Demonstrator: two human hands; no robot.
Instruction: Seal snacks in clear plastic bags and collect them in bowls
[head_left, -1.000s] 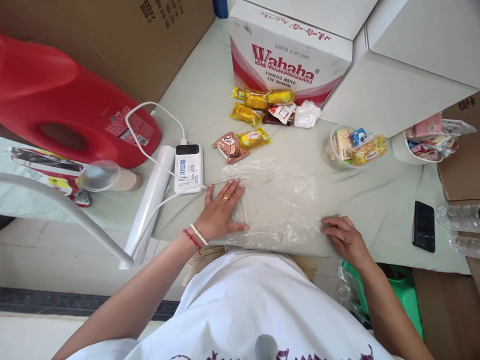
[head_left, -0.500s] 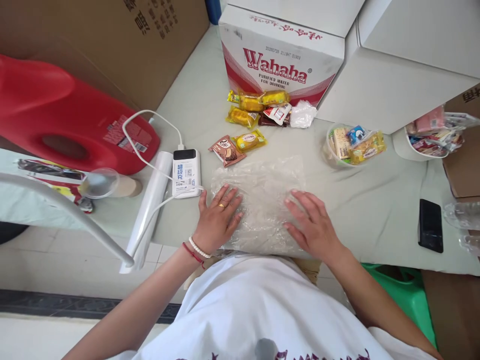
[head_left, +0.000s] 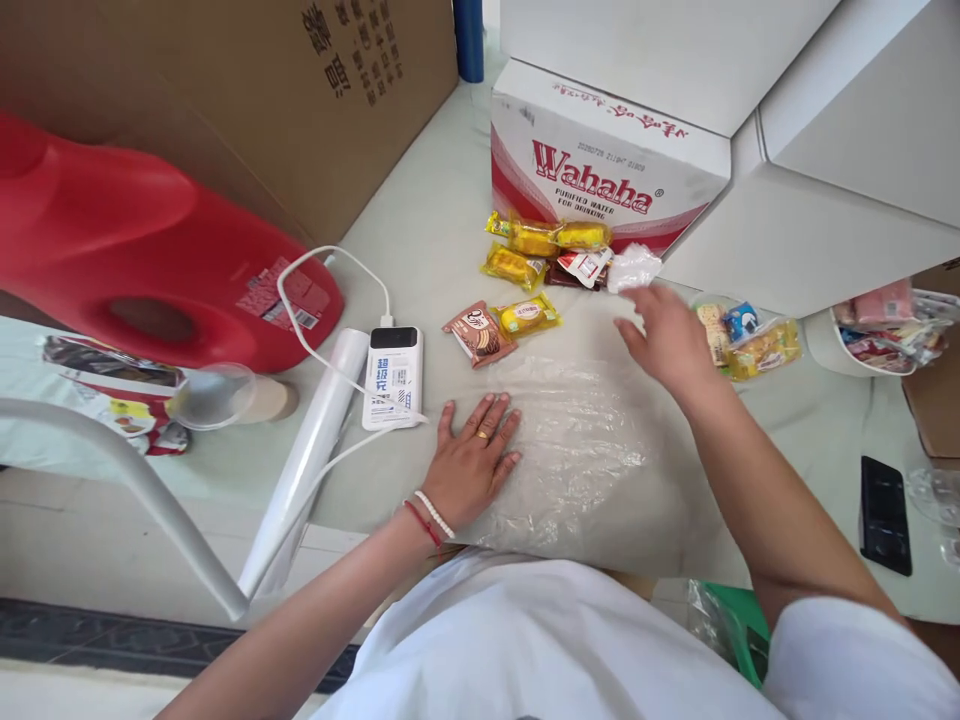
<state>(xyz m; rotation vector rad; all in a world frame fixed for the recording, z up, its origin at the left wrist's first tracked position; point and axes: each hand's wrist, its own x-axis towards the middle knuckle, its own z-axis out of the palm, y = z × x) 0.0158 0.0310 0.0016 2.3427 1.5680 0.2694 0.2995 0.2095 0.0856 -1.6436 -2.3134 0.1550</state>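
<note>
The left hand [head_left: 476, 462] lies flat, fingers spread, on the near-left edge of the clear plastic sheet [head_left: 585, 450] on the counter [head_left: 420, 220]. The right hand [head_left: 664, 335], open and empty, hovers past the sheet's far-right corner, nearest the snack packets [head_left: 555, 250] lying farther left.

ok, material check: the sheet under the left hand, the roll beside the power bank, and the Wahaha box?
Sheet: thin clear plastic film by the look, glossy and crinkled, cloth showing through; left hand flat on it. Roll: smooth white, probably rolled plastic bags or film, not certain. Wahaha box: printed cardboard, matte, with scuffed edges.
</note>
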